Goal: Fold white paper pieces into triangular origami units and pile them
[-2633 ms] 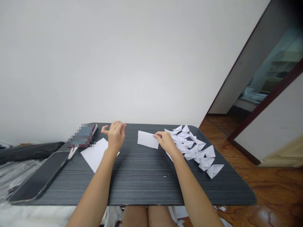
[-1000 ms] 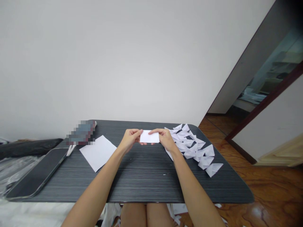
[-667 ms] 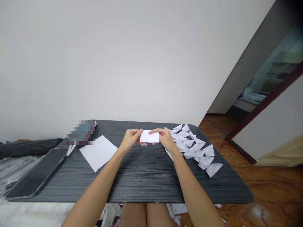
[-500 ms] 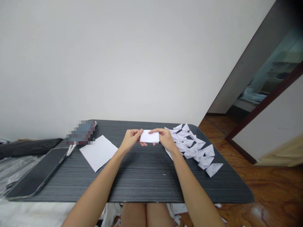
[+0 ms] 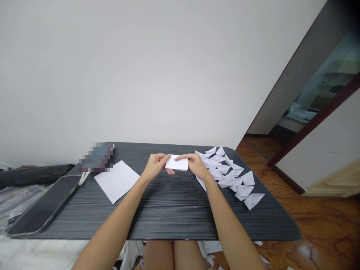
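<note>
A folded white sheet of paper (image 5: 177,164) is held up between my two hands over the table's middle. My left hand (image 5: 158,164) pinches its left end, thumb on top and fingers underneath. At the right end, my right hand (image 5: 196,165) is closed on the paper, with a finger or thumb stretched along its upper face. The fingers behind the sheet are partly hidden. Just right of my right hand lie several folded white paper pieces (image 5: 244,192), overlapping in a pile. To the left of my left arm a square white sheet (image 5: 116,182) rests flat.
The dark, wood-grained table (image 5: 168,217) stands against a pale wall. A phone (image 5: 46,208) lies along its left edge, with a pixelated object (image 5: 97,157) and a white cable (image 5: 83,178) behind it. Paper scraps (image 5: 210,247) lie on the floor below.
The folded paper has shifted very slightly left, and the right hand's stretched digit has slid a little over its face. Both hands keep their grip.
</note>
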Motion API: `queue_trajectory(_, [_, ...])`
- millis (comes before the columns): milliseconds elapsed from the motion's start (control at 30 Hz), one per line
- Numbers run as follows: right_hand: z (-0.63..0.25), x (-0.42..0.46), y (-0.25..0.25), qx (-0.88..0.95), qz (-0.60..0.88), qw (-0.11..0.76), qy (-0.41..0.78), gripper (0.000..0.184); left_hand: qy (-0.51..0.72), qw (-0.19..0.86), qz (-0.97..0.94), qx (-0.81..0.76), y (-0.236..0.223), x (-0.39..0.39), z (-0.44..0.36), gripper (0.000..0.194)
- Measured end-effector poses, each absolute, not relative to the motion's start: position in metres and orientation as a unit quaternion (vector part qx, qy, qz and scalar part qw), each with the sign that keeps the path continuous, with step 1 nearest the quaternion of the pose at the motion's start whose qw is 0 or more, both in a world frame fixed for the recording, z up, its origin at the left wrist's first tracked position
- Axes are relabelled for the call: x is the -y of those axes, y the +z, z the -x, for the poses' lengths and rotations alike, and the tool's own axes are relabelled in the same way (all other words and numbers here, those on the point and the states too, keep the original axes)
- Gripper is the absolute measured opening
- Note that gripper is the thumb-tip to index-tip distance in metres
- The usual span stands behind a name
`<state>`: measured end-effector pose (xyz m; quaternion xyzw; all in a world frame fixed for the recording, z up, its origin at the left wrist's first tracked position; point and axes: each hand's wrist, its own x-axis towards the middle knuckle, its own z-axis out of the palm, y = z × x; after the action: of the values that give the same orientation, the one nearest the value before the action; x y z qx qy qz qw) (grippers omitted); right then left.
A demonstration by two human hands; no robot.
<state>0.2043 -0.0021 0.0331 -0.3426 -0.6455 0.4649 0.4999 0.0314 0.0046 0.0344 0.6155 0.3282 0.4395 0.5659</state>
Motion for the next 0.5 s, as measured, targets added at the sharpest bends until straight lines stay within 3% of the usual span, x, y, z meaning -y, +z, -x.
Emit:
queue_trajectory(200, [-0.215, -0.001, 0.037, 0.593, 0.342, 0.546, 0.483, 0.029, 0.425, 0.543, -0.642, -0.335, 0.037, 0.0, -0.034, 0.033])
queue_trajectory(367, [-0.204, 0.003, 0.034, 0.646, 0.4, 0.452, 0.466, 0.028, 0.367, 0.531, -0.689, -0.331, 0.039, 0.007, -0.037, 0.033])
queue_trajectory(500, [-0.197, 0.005, 0.033, 0.652, 0.393, 0.433, 0.483, 0.023, 0.348, 0.513, -0.714, -0.326, 0.04, 0.01, -0.036, 0.034])
